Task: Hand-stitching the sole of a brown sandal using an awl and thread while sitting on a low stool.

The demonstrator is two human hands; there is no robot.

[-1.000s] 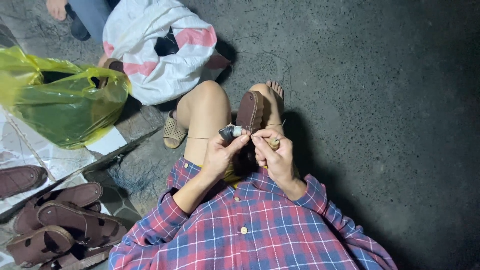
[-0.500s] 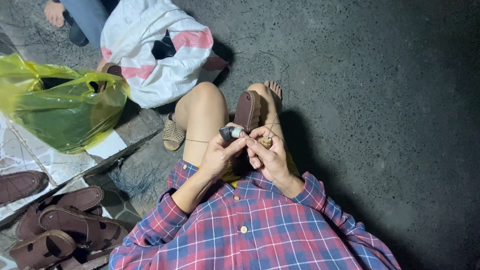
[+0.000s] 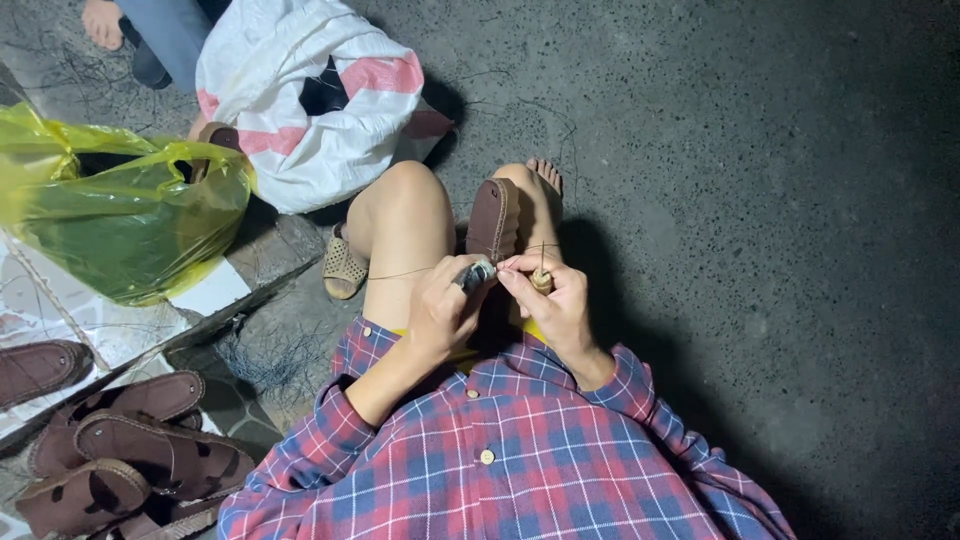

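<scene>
I sit on dark pavement in a plaid shirt, knees drawn up. A brown sandal (image 3: 494,218) stands on edge between my legs. My left hand (image 3: 443,310) pinches a small grey tool (image 3: 477,273) close to the sandal. My right hand (image 3: 553,300) grips a small wooden-handled awl (image 3: 541,279) and touches the left fingertips. A thin thread (image 3: 400,274) runs leftward from my hands across my left thigh.
A pile of brown sandals (image 3: 120,450) lies at lower left. A yellow-green plastic bag (image 3: 120,200) and a white-and-pink sack (image 3: 310,95) sit at upper left. Another person's bare foot (image 3: 103,22) shows at the top left. A tan sandal (image 3: 344,263) rests by my left leg.
Both hands stayed together at the sandal with only small finger shifts. The view drifted slightly.
</scene>
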